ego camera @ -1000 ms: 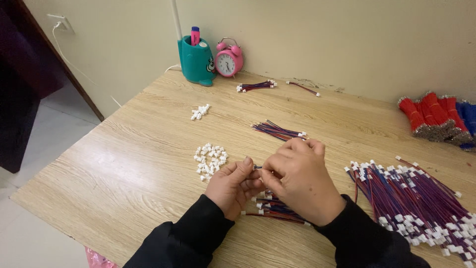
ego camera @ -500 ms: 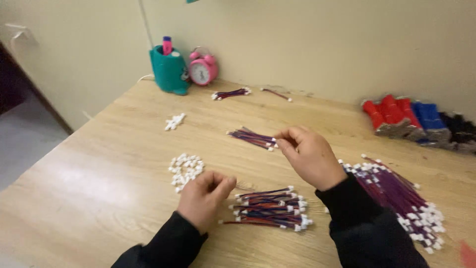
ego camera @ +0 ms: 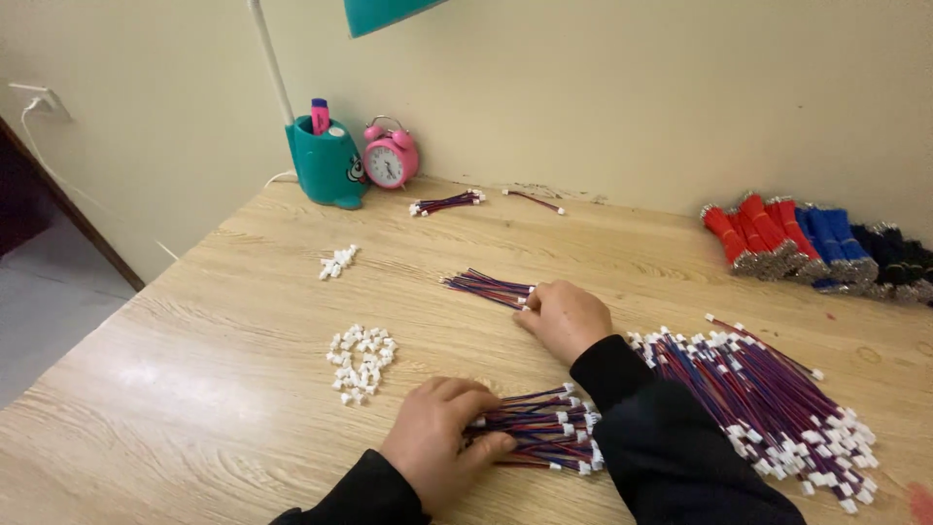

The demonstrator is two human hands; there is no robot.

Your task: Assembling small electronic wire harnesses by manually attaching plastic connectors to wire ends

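wood: pale grained table, bearing everything.
big heap: red-and-blue wire leads with white plugs, at 4 o'clock.
near bundle: same leads, at 6 o'clock, under the left hand, fingers curled down on the wire ends.
far bundle: smaller sheaf, centre; right hand closed on its plug end.
handling: likely light, limp, prone to fan out; best pinched by the plugs.
loose plugs: white connector housings, at 8 o'clock.

head view looks down, close over wooden table.
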